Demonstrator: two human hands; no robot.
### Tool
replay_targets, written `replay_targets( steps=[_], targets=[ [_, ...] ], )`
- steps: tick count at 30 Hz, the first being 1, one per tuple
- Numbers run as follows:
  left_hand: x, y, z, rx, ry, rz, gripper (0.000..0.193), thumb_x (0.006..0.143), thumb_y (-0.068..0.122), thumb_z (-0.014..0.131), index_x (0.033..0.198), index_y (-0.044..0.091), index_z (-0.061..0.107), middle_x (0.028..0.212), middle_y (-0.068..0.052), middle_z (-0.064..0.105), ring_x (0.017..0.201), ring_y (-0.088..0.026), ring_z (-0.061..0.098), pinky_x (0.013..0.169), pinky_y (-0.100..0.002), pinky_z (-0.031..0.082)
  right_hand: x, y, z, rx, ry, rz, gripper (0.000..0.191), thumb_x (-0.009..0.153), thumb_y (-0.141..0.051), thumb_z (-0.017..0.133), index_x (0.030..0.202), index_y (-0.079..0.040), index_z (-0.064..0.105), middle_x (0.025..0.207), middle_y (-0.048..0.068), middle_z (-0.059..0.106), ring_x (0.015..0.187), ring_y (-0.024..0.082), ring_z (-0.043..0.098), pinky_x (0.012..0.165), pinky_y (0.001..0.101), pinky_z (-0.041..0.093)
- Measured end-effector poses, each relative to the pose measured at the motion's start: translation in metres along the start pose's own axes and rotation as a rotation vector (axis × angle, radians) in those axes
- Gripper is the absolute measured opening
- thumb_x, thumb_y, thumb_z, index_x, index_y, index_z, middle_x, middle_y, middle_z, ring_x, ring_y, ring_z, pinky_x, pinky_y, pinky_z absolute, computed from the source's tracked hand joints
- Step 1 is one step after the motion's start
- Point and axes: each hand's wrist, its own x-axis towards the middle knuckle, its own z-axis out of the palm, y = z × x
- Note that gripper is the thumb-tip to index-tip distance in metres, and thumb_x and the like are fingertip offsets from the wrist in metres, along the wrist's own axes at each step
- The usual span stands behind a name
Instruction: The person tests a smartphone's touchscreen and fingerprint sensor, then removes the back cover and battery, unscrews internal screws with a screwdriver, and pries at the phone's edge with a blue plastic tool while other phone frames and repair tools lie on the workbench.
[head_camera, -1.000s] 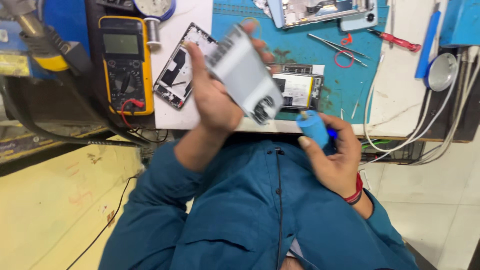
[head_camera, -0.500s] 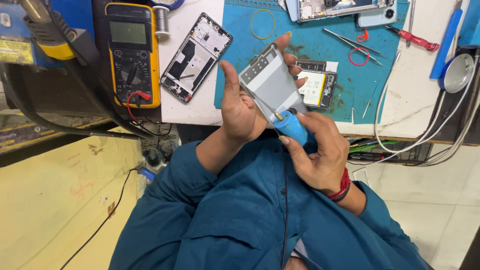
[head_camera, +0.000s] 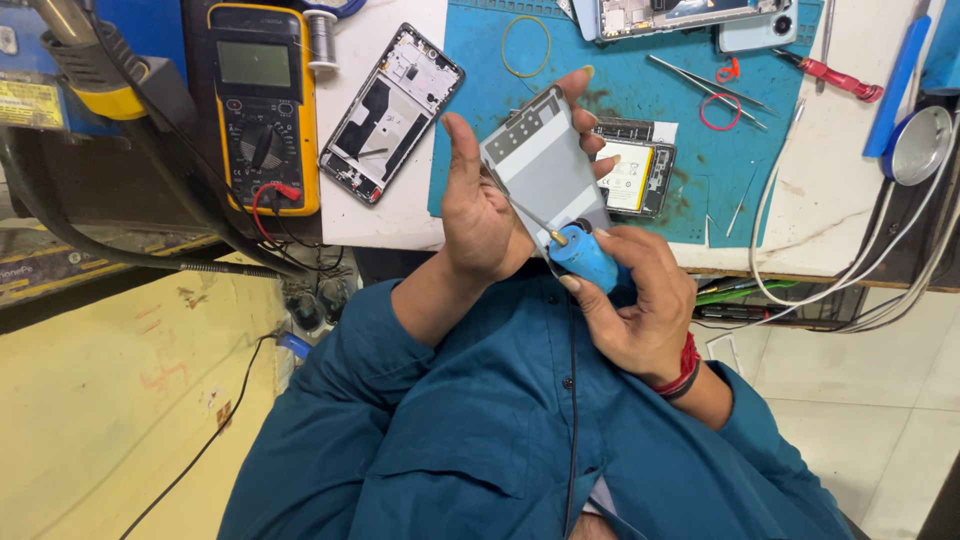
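Observation:
My left hand (head_camera: 480, 215) grips a flat grey phone panel (head_camera: 545, 165), held tilted over the table's near edge. My right hand (head_camera: 640, 310) is closed around a small blue bottle (head_camera: 585, 258) with a brass needle tip. The thin needle rests on the panel's lower left edge. Behind the panel, an opened phone (head_camera: 635, 175) with its battery showing lies on the blue work mat (head_camera: 770, 160).
A bare phone frame (head_camera: 390, 110) and a yellow multimeter (head_camera: 262, 100) lie at the left. Tweezers (head_camera: 710, 85), a red-handled screwdriver (head_camera: 835, 78), rubber bands and another opened phone (head_camera: 690, 15) lie farther back. White cables (head_camera: 850, 270) hang off the right edge.
My right hand has brought the blue bottle up from below the table edge, so its needle tip now touches the panel. My left hand has tilted the panel towards it.

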Motion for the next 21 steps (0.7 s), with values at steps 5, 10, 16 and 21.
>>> replay_targets(
  steps=[5, 10, 16, 21],
  targets=[
    [0.0002, -0.0011, 0.0011, -0.008, 0.029, 0.015, 0.091, 0.111, 0.073, 0.016, 0.163, 0.0, 0.029, 0.134, -0.008, 0.058, 0.124, -0.019, 0.054, 0.123, -0.041, 0.043, -0.0025, 0.0012, -0.0001, -0.028, 0.043, 0.019, 0.045, 0.09, -0.018, 0.086, 0.124, -0.001, 0.063, 0.119, 0.019, 0.068, 0.103, 0.032, 0.072, 0.086, 0.0371, 0.058],
    [0.0001, -0.0021, -0.0003, 0.0, 0.035, 0.029, 0.09, 0.112, 0.072, 0.016, 0.163, -0.001, 0.03, 0.134, -0.009, 0.059, 0.124, -0.019, 0.054, 0.123, -0.04, 0.044, -0.0022, 0.0004, -0.0002, -0.047, 0.021, 0.006, 0.044, 0.086, -0.018, 0.088, 0.12, -0.001, 0.065, 0.115, 0.019, 0.069, 0.1, 0.032, 0.073, 0.082, 0.037, 0.058],
    [0.0003, -0.002, -0.0009, 0.012, 0.034, 0.036, 0.09, 0.113, 0.072, 0.016, 0.163, -0.001, 0.03, 0.133, -0.009, 0.059, 0.124, -0.019, 0.055, 0.121, -0.039, 0.044, -0.0019, 0.0017, 0.0004, -0.029, 0.021, -0.004, 0.044, 0.086, -0.019, 0.088, 0.119, -0.001, 0.065, 0.115, 0.018, 0.069, 0.101, 0.032, 0.073, 0.083, 0.0368, 0.058],
    [0.001, -0.0014, -0.0008, 0.037, 0.036, 0.039, 0.09, 0.112, 0.072, 0.015, 0.162, -0.001, 0.031, 0.133, -0.009, 0.059, 0.126, -0.02, 0.056, 0.12, -0.039, 0.044, -0.0041, 0.0053, 0.0012, -0.009, 0.017, 0.004, 0.045, 0.086, -0.02, 0.088, 0.12, -0.001, 0.065, 0.116, 0.019, 0.069, 0.101, 0.031, 0.073, 0.084, 0.0365, 0.058]
  ],
)
